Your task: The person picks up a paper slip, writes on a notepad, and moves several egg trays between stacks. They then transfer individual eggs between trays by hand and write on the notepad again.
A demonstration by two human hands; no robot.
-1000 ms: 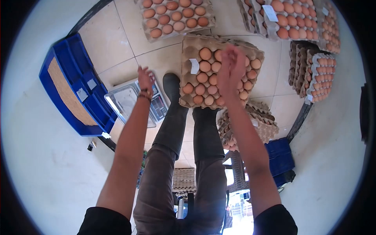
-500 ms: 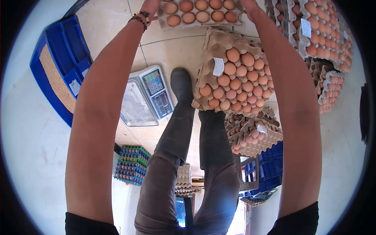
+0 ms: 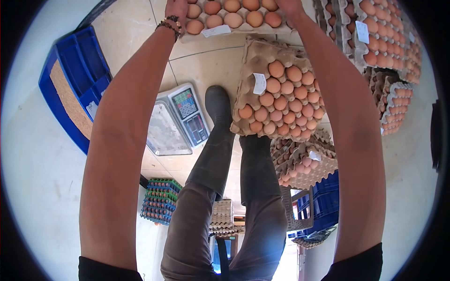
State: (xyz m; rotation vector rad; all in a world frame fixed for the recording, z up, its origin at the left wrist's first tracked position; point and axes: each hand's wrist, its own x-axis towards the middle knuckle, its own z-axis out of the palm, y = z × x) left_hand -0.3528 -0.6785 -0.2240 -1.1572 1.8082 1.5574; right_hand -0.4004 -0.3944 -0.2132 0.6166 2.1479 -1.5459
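At the top of the head view, a grey cardboard egg tray full of brown eggs is held between my two hands. My left hand, with a beaded bracelet on the wrist, grips its left end. At the opposite end my right hand has hold of it. Some of the fingers are hidden behind the tray or cut off by the frame. A white label shows on the near edge. Just below it, by my right arm, stands a part-filled egg tray with a label and a bare corner.
Tall stacks of egg trays rise at the right. A digital scale lies left of my boot. Blue crates stand at the far left. Green and blue plastic trays and another cardboard stack are lower down.
The held egg tray has come slightly nearer and to the left, and its white label has come into sight. My hands stay on its ends. The view has shifted a little.
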